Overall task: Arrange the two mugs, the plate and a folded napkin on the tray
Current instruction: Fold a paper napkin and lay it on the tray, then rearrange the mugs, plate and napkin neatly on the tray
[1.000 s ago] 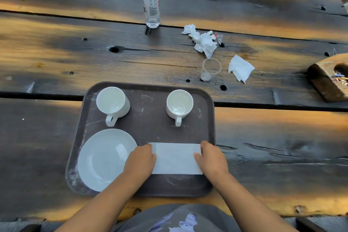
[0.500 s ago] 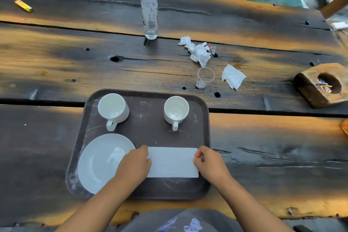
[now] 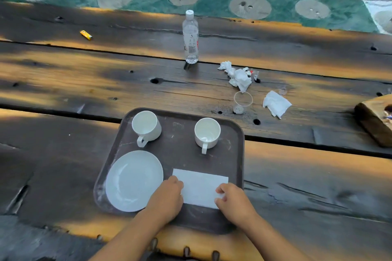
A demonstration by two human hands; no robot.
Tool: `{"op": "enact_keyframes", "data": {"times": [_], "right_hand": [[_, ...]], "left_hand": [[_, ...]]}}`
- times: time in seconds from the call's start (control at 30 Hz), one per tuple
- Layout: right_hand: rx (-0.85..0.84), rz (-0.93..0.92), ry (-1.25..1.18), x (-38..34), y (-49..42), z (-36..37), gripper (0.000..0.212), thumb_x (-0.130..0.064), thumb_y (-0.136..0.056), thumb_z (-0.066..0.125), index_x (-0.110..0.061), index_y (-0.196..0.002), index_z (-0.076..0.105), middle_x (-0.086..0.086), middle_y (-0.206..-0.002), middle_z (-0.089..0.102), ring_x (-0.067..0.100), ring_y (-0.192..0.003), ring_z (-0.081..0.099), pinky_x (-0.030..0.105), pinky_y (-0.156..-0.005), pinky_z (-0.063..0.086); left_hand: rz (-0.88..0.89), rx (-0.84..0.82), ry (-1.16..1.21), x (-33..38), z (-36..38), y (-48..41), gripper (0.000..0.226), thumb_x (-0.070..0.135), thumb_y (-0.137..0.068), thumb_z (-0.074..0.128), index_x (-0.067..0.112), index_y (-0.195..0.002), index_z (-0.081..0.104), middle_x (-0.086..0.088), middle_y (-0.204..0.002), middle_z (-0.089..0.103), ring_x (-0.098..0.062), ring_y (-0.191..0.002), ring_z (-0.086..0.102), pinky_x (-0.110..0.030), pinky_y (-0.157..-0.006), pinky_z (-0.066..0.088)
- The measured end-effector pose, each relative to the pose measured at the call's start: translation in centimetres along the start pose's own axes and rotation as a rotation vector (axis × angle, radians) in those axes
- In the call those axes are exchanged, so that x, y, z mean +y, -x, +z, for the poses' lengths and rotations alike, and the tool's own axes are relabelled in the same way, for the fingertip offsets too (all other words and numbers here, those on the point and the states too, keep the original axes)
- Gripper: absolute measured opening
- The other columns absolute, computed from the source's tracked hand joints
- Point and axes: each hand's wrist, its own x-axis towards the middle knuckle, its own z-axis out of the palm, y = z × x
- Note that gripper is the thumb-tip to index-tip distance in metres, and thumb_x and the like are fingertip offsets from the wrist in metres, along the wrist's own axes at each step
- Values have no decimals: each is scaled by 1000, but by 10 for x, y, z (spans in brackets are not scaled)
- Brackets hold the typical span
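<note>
I see a dark, weathered plank table (image 3: 63, 82) with knot holes and streaks of orange light. Beyond its far edge lies a green floor mat (image 3: 212, 4) with pale round patterns.

A brown tray (image 3: 180, 154) sits at the near edge. On it are a left mug (image 3: 146, 126) and a right mug (image 3: 207, 132) along the far side, both upright with their handles toward me. The plate (image 3: 133, 180) is near left, and the folded napkin (image 3: 201, 186) lies flat just beside it.

My left hand (image 3: 167, 199) curls its fingers over the napkin's left end. My right hand (image 3: 233, 201) pinches the near right corner.

Farther off are:
- an upright clear bottle (image 3: 191, 38) (label too small to read)
- crumpled tissues (image 3: 237, 75)
- a clear plastic cup (image 3: 242, 101)
- another tissue (image 3: 275, 104)
- a small yellow object (image 3: 86, 34)
- a wooden block (image 3: 375, 118) at the right edge
</note>
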Motion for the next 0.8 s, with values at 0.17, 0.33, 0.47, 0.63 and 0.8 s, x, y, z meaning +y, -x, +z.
{"op": "enact_keyframes", "data": {"times": [0.17, 0.33, 0.47, 0.63, 0.8], "right_hand": [[-20, 4, 6, 0, -4, -2, 35, -27, -94, 58, -15, -127, 60, 2, -129, 59, 17, -114, 59, 25, -93, 44], [-16, 77, 6, -9, -2, -5, 32, -28, -94, 58, -16, -124, 61, 0, -125, 60, 17, -113, 58, 24, -90, 44], [9, 155, 4, -19, -7, -8, 21, -28, -93, 57, -17, -111, 61, -4, -107, 61, 16, -98, 57, 26, -82, 45], [36, 234, -22, -55, -15, -9, 21, -32, -93, 57, -21, -110, 62, -6, -104, 64, 17, -96, 63, 28, -76, 47], [-15, 118, -132, -113, -37, -3, 17, -35, -94, 60, -22, -104, 64, -6, -100, 67, 15, -92, 67, 23, -67, 49]], "left_hand": [[12, 0, 18, -4, 1, -1, 32, 14, -99, 42, 10, -128, 57, -4, -133, 49, -23, -115, 53, -34, -96, 46], [47, -8, 156, -17, 1, -1, 33, 19, -100, 47, 13, -131, 56, 1, -139, 50, -18, -122, 52, -25, -102, 39], [66, -45, 335, -33, -10, -2, 35, 23, -97, 51, 20, -132, 57, 7, -128, 57, -13, -122, 54, -19, -97, 39], [22, -37, 638, -78, -35, -6, 17, 24, -93, 57, 37, -101, 67, 19, -106, 66, 4, -99, 62, -11, -79, 44], [-96, 20, 808, -139, -69, -20, 13, 12, -94, 60, 21, -95, 70, -3, -95, 73, -16, -85, 72, -37, -84, 57]]}}
